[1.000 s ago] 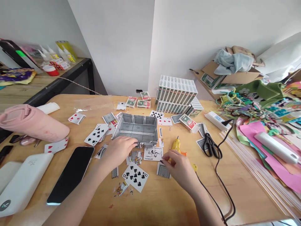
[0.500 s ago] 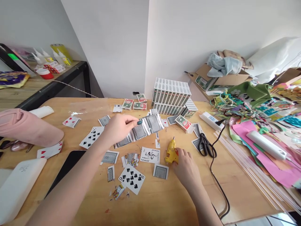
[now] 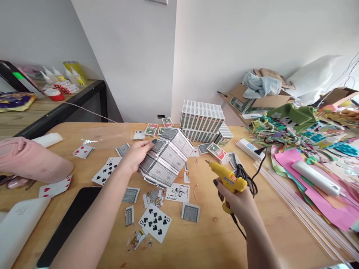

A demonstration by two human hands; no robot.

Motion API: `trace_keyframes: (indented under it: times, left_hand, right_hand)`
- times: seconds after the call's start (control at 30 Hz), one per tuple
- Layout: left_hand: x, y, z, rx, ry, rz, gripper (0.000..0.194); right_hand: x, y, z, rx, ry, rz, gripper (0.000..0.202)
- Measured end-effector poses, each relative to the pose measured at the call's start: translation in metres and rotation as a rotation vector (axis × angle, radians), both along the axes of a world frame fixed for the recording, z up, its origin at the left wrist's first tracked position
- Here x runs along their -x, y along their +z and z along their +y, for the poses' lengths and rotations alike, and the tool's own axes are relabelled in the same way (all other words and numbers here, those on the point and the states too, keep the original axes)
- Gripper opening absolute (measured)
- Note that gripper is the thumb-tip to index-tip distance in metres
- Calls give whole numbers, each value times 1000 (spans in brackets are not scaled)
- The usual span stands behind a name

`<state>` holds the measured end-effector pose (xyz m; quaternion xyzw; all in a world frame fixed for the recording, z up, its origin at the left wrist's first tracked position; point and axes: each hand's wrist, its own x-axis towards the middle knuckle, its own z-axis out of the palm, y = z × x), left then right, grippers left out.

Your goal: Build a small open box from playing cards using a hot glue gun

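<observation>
My left hand is closed on the left edge of a panel of joined playing cards, grey patterned backs facing me, held tilted above the table. In my right hand is a yellow glue gun, raised off the table with its nozzle pointing left toward the panel. Beneath and in front of the panel lie a joker card, a nine of spades, a face-down card and cut card pieces. A thin curved strand rests right of the joker.
Stacked card boxes stand at the back. Black-handled scissors, a white power strip and clear glue sticks lie right. A black phone-like slab and a pink roll are at left. The gun's cord hangs below it.
My right hand has lifted the glue gun off the table and turned its nozzle leftward. My left hand has turned the card panel so its broad face shows.
</observation>
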<state>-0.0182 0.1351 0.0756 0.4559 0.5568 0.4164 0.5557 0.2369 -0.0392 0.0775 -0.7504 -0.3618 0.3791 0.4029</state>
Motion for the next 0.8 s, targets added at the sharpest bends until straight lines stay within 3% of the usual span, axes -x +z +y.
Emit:
trace_keyframes:
  times: [0.13, 0.27, 0.5, 0.63, 0.8]
  left_hand:
    - [2, -5, 5, 15, 44, 35, 34]
    - [2, -9, 0, 19, -112, -25, 48]
    - [-4, -11, -5, 70, -360, 105, 38]
    - [-6, -15, -4, -14, -464, 288, 39]
    - [4, -25, 2, -90, -397, 500, 34]
  right_hand:
    - [6, 11, 13, -146, 172, 237, 28]
    - [16, 25, 38, -225, 278, 309, 25]
    - [24, 49, 82, -278, 357, 233, 25]
    - [25, 50, 95, -268, 323, 141, 32]
    - [33, 41, 99, -196, 328, 86, 21]
